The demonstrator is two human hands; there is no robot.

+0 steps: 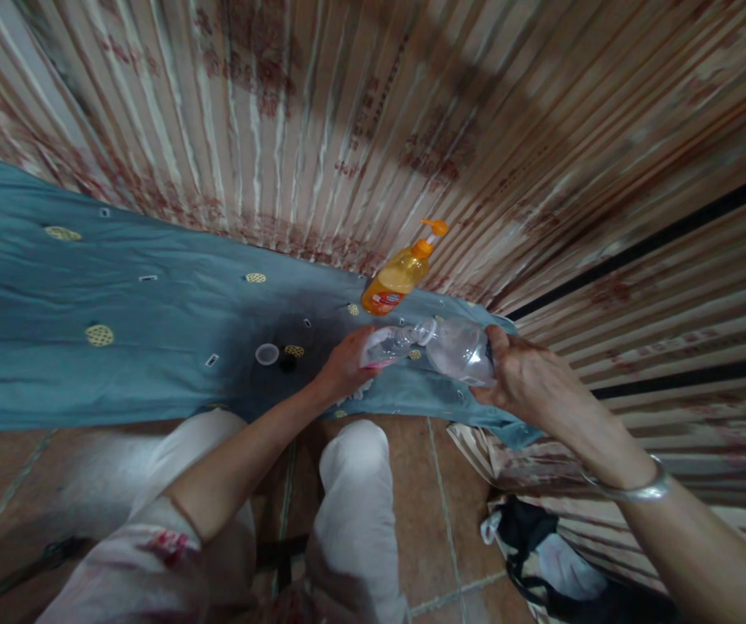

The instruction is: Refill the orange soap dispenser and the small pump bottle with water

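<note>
My left hand [348,364] is wrapped round a small clear bottle [388,345] with a pinkish edge, its narrow end turned right. My right hand [532,377] grips the base end of a larger clear plastic bottle [456,348], tipped on its side with its neck toward the left. The two necks meet or overlap between my hands; whether anything flows between them cannot be made out. Just behind them stands an orange pump bottle [395,282] with yellow liquid. To the left of my left hand lie a round translucent lid [267,354] and a small black piece [288,364].
A blue cloth with yellow prints [171,303] covers the long surface. A pleated patterned curtain [321,130] hangs along its back and right side. Something white and crumpled [358,393] lies below my left hand. A black bag [535,537] rests on the tiled floor [447,511].
</note>
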